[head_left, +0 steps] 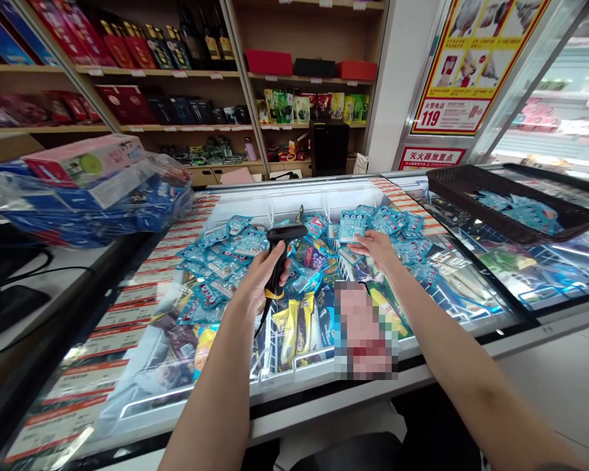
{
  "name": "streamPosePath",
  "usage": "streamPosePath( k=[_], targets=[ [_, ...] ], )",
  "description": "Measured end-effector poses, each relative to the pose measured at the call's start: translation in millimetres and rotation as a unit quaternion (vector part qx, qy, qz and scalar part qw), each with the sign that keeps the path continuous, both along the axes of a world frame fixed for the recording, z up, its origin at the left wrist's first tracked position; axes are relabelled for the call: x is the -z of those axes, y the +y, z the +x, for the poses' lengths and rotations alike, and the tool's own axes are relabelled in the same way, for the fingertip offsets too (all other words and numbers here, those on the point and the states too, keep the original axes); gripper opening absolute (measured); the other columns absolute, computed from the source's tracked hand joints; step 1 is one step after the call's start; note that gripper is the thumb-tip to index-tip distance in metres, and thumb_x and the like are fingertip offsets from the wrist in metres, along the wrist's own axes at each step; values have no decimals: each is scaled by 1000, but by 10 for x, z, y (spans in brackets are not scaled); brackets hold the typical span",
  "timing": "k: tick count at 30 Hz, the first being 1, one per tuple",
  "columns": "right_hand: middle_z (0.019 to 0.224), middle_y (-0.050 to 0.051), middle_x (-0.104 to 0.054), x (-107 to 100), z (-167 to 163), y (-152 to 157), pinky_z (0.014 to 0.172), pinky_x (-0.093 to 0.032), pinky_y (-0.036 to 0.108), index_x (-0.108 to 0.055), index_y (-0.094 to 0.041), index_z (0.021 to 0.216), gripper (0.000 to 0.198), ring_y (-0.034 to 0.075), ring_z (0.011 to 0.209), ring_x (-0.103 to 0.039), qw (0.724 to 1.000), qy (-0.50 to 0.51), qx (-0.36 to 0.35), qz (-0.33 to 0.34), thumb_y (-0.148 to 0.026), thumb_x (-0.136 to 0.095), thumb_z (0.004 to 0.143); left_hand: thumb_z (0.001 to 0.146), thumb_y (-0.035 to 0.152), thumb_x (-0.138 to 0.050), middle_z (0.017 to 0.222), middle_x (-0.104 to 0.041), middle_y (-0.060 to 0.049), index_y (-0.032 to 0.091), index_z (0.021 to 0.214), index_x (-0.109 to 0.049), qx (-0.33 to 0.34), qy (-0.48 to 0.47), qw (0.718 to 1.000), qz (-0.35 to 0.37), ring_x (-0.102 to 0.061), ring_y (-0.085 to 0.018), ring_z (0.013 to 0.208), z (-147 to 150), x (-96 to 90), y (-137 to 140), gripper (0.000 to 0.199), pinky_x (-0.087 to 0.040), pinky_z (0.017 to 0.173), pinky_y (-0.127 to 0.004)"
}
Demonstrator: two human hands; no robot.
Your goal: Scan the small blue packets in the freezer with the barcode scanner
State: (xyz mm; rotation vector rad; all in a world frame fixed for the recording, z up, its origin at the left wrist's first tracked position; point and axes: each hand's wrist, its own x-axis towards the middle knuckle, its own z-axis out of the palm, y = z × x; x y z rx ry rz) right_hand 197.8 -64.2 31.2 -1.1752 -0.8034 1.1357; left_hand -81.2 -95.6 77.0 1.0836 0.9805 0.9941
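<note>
Blue packet (352, 226) in your right hand (377, 248) is pinched between thumb and fingers, over the far middle of the glass-topped freezer (324, 415). Your left hand (262, 273) wraps around the grip of a black scanner (279, 263) to its left, with loose blue packets (222, 267) heaped on both sides.

Black-and-yellow scanner (277, 269), light-blue packets (352, 226), dark brown basket (471, 178)

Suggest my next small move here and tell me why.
Perhaps aim the black scanner at the blue packet: your left hand grips the scanner, your right hand holds the packet off to its right, and what looks like a barcode shows on it.
</note>
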Motion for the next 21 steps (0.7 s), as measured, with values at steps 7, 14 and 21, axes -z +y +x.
streamPosePath(
  k=[7,14,21],
  targets=[
    [81,4,-71,23,80,19,87,-61,42,-55,-17,84,12,19,76,-75,998,-17,-58,10,-5,-57,82,78,56,-66,67,-55,0,17,88,-54,60,23,998,2,-47,-6,44,114,19,-28,42,-31,38,-19],
    [79,0,-70,57,24,13,90,-59,40,-52,-19,90,16,15,77,-74,994,-27,-82,60,-9,-59,80,82,56,-62,69,-55,-1,17,84,-55,103,72,992,16,-48,-7,44,191,-8,-91,40,-30,38,-21],
    [78,-1,-69,114,11,30,91,-57,40,-51,-20,95,19,16,81,-74,992,-35,-88,80,-14,-60,80,81,55,-62,69,-55,-1,17,81,-52,112,49,993,5,-47,-7,44,202,32,-73,39,-30,39,-21]
  ],
)
